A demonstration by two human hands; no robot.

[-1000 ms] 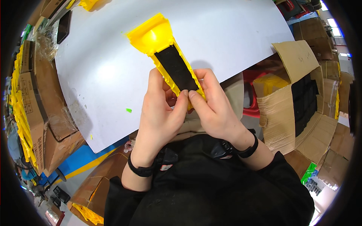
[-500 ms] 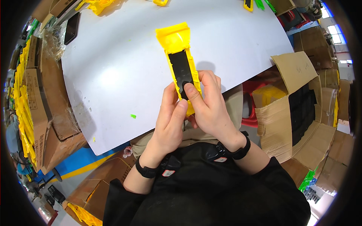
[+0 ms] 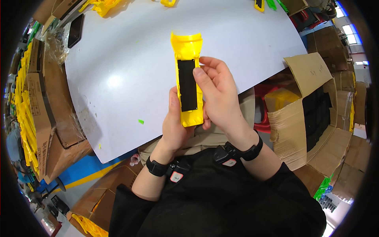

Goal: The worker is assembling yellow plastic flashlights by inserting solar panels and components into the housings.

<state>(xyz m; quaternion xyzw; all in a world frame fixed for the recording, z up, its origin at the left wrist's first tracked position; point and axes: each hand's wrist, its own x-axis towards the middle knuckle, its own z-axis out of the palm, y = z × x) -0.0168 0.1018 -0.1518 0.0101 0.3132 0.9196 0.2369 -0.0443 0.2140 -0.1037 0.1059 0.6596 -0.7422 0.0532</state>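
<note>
Yellow housing (image 3: 192,118) looks light, stiff, best rim-held: your left hand (image 3: 176,125) cups eight o'clock, right hand (image 3: 220,93) pinches three o'clock.

Free passage over white tabletop (image 3: 122,51) left of hands (image 3: 219,93), cardboard box (image 3: 57,104) bordering left, open carton (image 3: 289,134) blocking right

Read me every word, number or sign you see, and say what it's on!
I don't copy print, but here's where it is:
Brown box at left: dark print on its side.
Left white tag: mark too small to read.
Right white tag: too small too.
Open carton's flap: faint marks, unreadable.
Yellow part: none visible.
</note>
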